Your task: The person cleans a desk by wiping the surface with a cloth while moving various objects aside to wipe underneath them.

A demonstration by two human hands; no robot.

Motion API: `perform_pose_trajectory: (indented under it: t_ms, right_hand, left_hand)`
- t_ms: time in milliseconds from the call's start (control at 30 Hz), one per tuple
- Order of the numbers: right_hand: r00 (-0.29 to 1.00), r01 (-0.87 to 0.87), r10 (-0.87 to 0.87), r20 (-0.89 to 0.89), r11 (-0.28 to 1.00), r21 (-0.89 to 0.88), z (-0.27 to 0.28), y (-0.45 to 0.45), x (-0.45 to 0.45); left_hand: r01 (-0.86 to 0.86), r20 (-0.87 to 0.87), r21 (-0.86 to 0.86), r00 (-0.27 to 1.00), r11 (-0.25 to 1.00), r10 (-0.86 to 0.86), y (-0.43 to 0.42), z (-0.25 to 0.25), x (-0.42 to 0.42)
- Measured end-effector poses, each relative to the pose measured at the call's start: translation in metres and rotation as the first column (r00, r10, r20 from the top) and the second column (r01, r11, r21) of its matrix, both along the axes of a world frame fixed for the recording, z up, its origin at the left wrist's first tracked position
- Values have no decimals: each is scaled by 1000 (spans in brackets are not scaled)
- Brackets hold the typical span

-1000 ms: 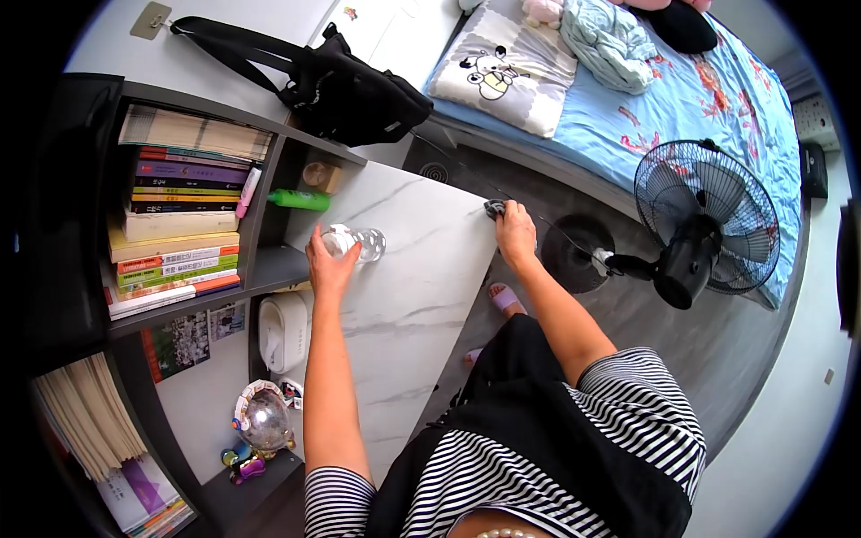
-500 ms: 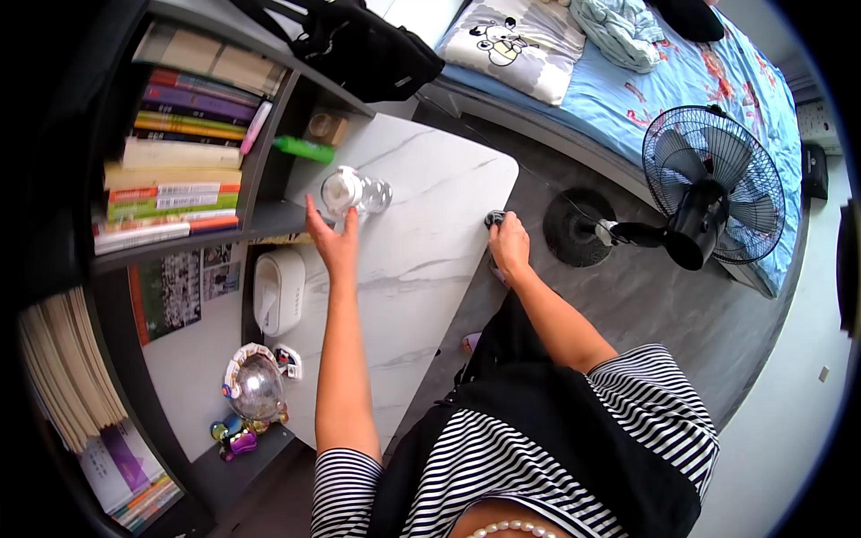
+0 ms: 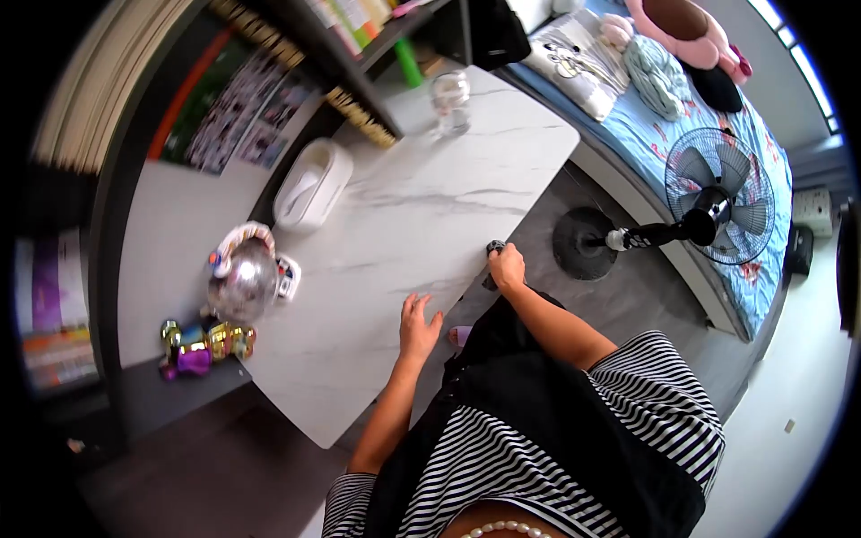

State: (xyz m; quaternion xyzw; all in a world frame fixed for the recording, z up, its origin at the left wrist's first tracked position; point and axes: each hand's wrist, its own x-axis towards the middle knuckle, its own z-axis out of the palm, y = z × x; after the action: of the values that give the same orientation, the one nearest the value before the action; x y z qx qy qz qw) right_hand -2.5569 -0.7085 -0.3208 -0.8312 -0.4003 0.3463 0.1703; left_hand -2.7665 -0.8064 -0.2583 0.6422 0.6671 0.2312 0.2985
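Observation:
My left hand (image 3: 419, 330) is near the front edge of the white marble-patterned table (image 3: 421, 202), its fingers apart and nothing in it. By the table's right edge, my right hand (image 3: 508, 267) is closed around a dark bunched-up thing (image 3: 494, 247); it looks like cloth, but its kind does not show clearly. A clear glass jar (image 3: 451, 106) stands at the table's far end, away from both hands.
A white oblong container (image 3: 314, 184) and a mirrored ball ornament (image 3: 242, 285) line the table's left side, beside a shiny bear figure (image 3: 206, 345). The shelf holds a green object (image 3: 408, 63). A standing fan (image 3: 717, 197) is between table and bed (image 3: 646, 125).
My left hand has left the glass jar and drawn back toward my body. My right hand still grips the dark thing. The view has turned, showing more of the table's left side.

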Motion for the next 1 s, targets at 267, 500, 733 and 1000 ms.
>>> perform_pose_trajectory:
  t_ms: [267, 500, 733, 1000]
  right_hand:
    - [989, -132, 114, -98, 973, -190, -15, -84, -95]
    - [910, -323, 165, -380, 857, -402, -27, -131, -152]
    - [324, -588, 125, -938, 803, -96, 32, -108, -146]
    - [328, 33, 192, -925, 976, 214, 1, 58, -18]
  left_hand:
    - [-121, -6, -27, 993, 992, 121, -91, -16, -64]
    - [-239, 15, 13, 971, 971, 239, -114, -25, -74]
    - [-419, 51, 121, 908, 900, 416, -125, -10, -74]
    - [-378, 56, 48, 925, 924, 376, -86, -18, -21]
